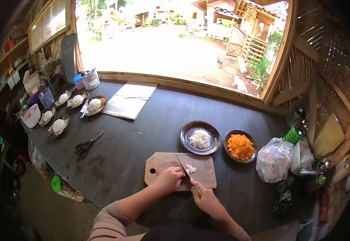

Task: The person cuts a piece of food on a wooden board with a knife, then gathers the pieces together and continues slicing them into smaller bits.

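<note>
A wooden cutting board (159, 160) lies near the front edge of the dark table. My right hand (207, 201) is closed round the green handle of a knife (182, 164), its blade slanting up and left over the board. Close to the blade, my left hand (169, 179) rests on the board with its fingers curled; what they hold, if anything, is hidden beneath them. A little heap of white shreds (191, 168) sits right of the blade. Behind the board stands a dark plate (186, 143) bearing more white shreds (200, 138).
A bowl of chopped orange food (241, 147) stands right of the plate, beside a clear plastic bag (274, 158). Black scissors (87, 147) lie to the left. Farther back are sheets of paper (128, 100) and several small dishes with white mounds (58, 125).
</note>
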The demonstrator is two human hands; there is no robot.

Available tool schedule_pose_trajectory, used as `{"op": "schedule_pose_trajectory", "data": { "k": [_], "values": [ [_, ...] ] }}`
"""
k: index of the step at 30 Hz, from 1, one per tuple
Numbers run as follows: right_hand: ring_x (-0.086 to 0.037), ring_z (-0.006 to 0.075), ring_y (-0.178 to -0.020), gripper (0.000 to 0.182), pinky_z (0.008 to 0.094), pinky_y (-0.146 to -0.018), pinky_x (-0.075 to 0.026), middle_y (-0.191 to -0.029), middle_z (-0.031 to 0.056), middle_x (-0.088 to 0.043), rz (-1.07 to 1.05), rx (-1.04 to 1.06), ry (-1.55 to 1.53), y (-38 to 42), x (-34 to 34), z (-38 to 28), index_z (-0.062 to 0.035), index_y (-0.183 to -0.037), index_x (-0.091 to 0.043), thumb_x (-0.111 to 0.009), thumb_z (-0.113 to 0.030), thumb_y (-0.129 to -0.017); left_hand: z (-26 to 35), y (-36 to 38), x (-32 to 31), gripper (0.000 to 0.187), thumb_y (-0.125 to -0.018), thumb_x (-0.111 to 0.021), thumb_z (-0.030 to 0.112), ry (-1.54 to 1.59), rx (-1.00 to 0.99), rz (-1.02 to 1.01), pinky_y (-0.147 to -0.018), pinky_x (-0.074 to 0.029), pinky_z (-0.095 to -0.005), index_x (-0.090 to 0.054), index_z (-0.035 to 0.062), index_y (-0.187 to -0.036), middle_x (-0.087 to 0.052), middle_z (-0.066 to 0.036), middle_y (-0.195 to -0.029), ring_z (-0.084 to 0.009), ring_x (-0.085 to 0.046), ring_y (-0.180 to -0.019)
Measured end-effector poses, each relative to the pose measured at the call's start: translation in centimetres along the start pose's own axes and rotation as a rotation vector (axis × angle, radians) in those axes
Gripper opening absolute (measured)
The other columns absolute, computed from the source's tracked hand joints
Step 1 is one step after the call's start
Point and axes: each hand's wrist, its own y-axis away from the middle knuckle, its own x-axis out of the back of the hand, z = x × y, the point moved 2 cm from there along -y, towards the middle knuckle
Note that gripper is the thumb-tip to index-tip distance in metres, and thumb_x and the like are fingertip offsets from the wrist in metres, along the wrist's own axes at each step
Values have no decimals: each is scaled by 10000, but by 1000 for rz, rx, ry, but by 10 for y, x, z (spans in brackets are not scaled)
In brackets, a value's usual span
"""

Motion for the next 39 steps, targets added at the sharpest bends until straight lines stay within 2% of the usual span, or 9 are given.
{"op": "schedule_pose_trajectory", "data": {
  "k": [4,6,9,22,24,31,34,36,39],
  "values": [
    [-632,468,-852,366,448,-695,-517,-867,298,-639,-9,-27,-16,6,8,-6,-62,-1293,-555,-595,-110,-932,-2,0,1,181,-757,-602,26,82,-7,39,-857,-507,-392,-701,1,-906,-639,-125,-944,-319,-620,-918],
    [-626,458,-693,374,475,-601,-489,-710,290,-597,66,-13,14,11,12,-10,-90,-1301,-551,-596,-121,-930,-2,0,2,165,-776,-611,24,64,4,11,-848,-517,-390,-703,-3,-911,-650,-128,-942,-316,-632,-914],
    [-618,458,-668,376,473,-592,-484,-704,289,-590,48,24,36,13,15,-14,-93,-1301,-552,-601,-134,-931,-1,-1,3,167,-782,-608,22,64,1,3,-851,-517,-392,-704,-10,-915,-654,-135,-954,-321,-633,-925],
    [-624,465,-702,380,467,-622,-500,-725,295,-602,39,33,12,18,13,-14,-97,-1303,-557,-602,-142,-929,0,1,3,148,-801,-615,23,78,-18,33,-854,-524,-385,-710,-8,-910,-673,-133,-973,-308,-647,-923],
    [-632,463,-796,384,402,-656,-516,-810,301,-619,-16,-99,7,17,15,-18,-107,-1300,-576,-611,-113,-917,-1,1,3,149,-800,-614,23,74,-19,31,-854,-523,-386,-711,-7,-909,-673,-133,-972,-309,-646,-923],
    [-632,464,-824,380,405,-672,-517,-818,305,-622,-8,-69,-5,14,12,-14,-92,-1301,-570,-601,-110,-922,-2,0,1,157,-780,-623,28,29,-18,5,-838,-523,-390,-713,-2,-905,-670,-127,-952,-305,-640,-917],
    [-628,469,-845,369,413,-689,-520,-833,308,-626,-59,-125,31,12,5,-12,-75,-1291,-570,-602,-116,-925,-1,-1,1,168,-769,-630,30,10,-20,-4,-834,-524,-390,-714,0,-912,-664,-123,-947,-302,-638,-915],
    [-640,455,-724,369,447,-631,-507,-740,304,-605,50,60,56,5,-2,-4,-68,-1286,-574,-600,-113,-921,-1,0,0,171,-768,-632,31,7,-21,-1,-833,-525,-389,-714,0,-915,-661,-124,-948,-302,-638,-915],
    [-642,455,-767,377,439,-655,-515,-783,311,-612,81,101,-2,0,-4,2,-77,-1295,-572,-601,-113,-921,2,-1,5,175,-769,-631,30,-9,-8,-27,-833,-526,-389,-715,1,-919,-658,-127,-950,-301,-638,-917]
  ]
}}
